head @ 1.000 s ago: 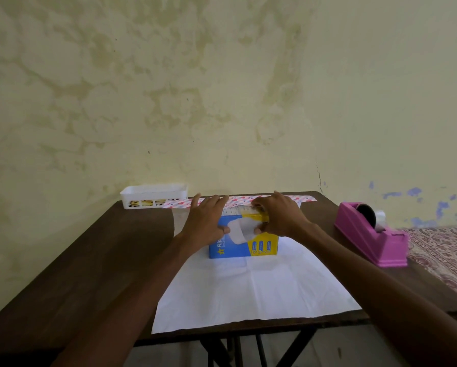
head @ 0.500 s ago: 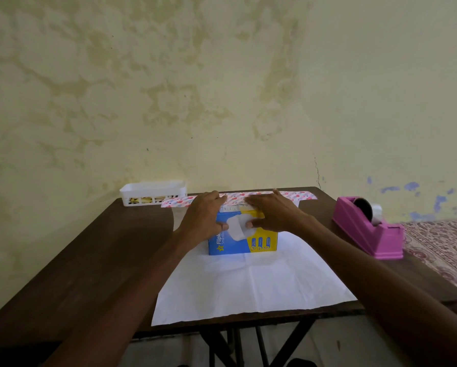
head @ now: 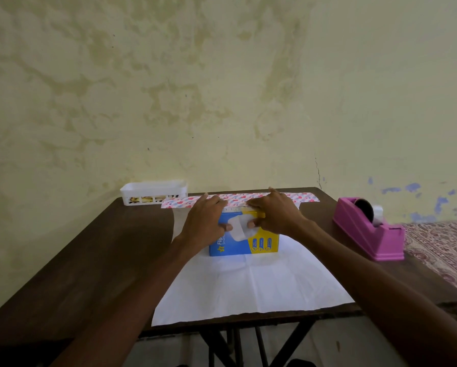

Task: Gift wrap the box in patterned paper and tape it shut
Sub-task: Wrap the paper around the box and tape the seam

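Head view: tape dispenser (head: 367, 231) right of box (head: 259, 243), basket (head: 153, 193) beyond.

The left hand (head: 203, 223) and right hand (head: 275, 215) hide the box (head: 248, 245) top; basket (head: 153, 193) contents unreadable

The box (head: 259, 243), blue and yellow with a white patch in front, stands on the paper (head: 254, 287) near its far end. The left hand (head: 203, 221) and right hand (head: 275, 214) grip its top. The paper lies flat, white side up, with a pink heart-patterned strip (head: 299, 197) along its far edge. A pink tape dispenser (head: 367, 234) sits right of the paper.
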Action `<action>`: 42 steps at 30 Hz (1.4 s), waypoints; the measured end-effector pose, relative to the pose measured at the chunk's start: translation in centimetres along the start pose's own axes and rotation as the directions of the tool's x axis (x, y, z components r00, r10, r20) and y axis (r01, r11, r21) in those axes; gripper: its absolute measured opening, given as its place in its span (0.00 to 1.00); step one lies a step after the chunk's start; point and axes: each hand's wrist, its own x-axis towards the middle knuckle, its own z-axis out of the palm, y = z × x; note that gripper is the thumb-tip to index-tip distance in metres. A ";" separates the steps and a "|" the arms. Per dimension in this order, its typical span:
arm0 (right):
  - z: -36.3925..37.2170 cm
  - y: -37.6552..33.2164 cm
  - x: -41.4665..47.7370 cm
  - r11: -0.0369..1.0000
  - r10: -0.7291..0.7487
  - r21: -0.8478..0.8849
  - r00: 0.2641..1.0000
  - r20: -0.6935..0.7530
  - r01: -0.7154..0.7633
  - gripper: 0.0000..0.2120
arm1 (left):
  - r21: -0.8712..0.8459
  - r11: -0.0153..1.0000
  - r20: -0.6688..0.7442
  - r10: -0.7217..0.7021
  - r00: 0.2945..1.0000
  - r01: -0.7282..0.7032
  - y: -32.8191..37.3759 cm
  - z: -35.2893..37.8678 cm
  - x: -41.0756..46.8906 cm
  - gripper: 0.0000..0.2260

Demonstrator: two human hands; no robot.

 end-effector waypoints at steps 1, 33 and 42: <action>-0.1 0.0 -0.1 1.000 0.004 -0.003 1.000 0.001 -0.004 0.26 | 0.004 1.000 -0.008 -0.006 1.000 0.006 0.2 0.0 -0.1 0.30; 0.4 -0.5 -1.4 1.000 -0.017 -0.021 0.999 -0.038 0.016 0.31 | -0.148 0.989 -0.058 -0.004 0.998 -0.005 0.8 0.0 -0.1 0.23; 1.5 -0.5 0.4 0.999 -0.032 0.006 0.979 -0.199 0.034 0.23 | -0.102 0.995 -0.098 0.009 0.995 -0.019 -0.1 1.1 1.2 0.21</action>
